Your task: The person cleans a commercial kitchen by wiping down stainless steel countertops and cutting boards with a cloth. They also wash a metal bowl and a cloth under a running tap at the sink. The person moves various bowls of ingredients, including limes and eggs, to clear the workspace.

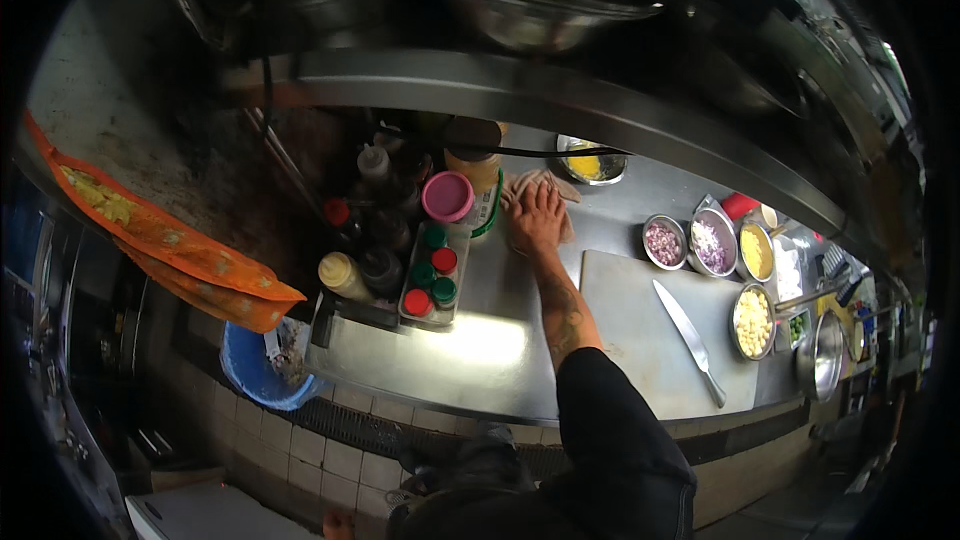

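My right hand (538, 217) lies palm down on a crumpled, light brown cloth (564, 191), pressing it against the stainless steel counter (480, 367). To its left stand a pink-lidded container (448, 196) and a clear tray (457, 300) of shakers with red and green lids. A white cutting board (622, 330) lies to the right of my forearm, with a large chef's knife (686, 330) on it. Beyond the cloth sits a metal bowl (598, 176) with something yellow in it. Of my left hand (337, 523) only a small part shows at the bottom edge; its fingers cannot be made out.
Metal bowls hold chopped purple onion (709, 244), chopped yellow food (754, 251) and pale cubes (752, 322). Squeeze bottles (343, 275) crowd the counter's left end. A steel shelf (487, 82) overhangs the back. An orange cloth (202, 277) hangs above a blue bin (259, 367).
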Demonstrator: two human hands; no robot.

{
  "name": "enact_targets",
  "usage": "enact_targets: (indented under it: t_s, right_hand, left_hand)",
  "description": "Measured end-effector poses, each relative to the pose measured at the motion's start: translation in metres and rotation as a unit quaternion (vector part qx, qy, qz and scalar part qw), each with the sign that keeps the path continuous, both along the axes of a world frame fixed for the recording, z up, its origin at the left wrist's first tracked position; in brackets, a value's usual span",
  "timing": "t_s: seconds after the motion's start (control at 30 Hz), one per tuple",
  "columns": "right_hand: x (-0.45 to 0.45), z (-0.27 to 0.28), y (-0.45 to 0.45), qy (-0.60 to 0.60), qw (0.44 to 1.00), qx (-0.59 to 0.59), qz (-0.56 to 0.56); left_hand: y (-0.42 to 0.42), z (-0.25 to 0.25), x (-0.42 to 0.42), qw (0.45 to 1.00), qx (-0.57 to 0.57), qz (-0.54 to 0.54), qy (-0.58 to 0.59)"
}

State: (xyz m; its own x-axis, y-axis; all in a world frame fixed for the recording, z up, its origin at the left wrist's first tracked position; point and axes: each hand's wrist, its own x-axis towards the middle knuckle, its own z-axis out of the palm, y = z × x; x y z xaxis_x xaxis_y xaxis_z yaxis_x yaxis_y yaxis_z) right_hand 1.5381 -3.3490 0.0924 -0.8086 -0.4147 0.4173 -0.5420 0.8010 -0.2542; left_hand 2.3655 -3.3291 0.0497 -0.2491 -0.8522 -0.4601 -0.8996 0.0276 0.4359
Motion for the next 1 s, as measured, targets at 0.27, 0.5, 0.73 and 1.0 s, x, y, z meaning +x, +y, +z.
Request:
enact_targets:
  t_s: [0.27,0.5,0.73,1.0]
  right_hand:
    - [0.104,0.007,0.033,-0.06,0.981,0.003,0.186]
    - [-0.055,0.024,0.058,-0.087,0.97,0.008,0.226]
    - [-0.145,-0.026,0.097,-0.399,0.713,-0.574,-0.051]
    - [-0.17,0.004,0.091,-0.359,0.8,-0.475,-0.072]
  left_hand:
    - [0.065,-0.021,0.003,0.965,0.131,0.197,0.111]
    - [0.077,-0.045,-0.008,0.867,0.134,0.388,0.282]
    - [0.078,-0.038,-0.009,0.956,0.069,0.211,0.192]
    - [0.01,0.061,-0.122,0.993,-0.029,0.075,-0.084]
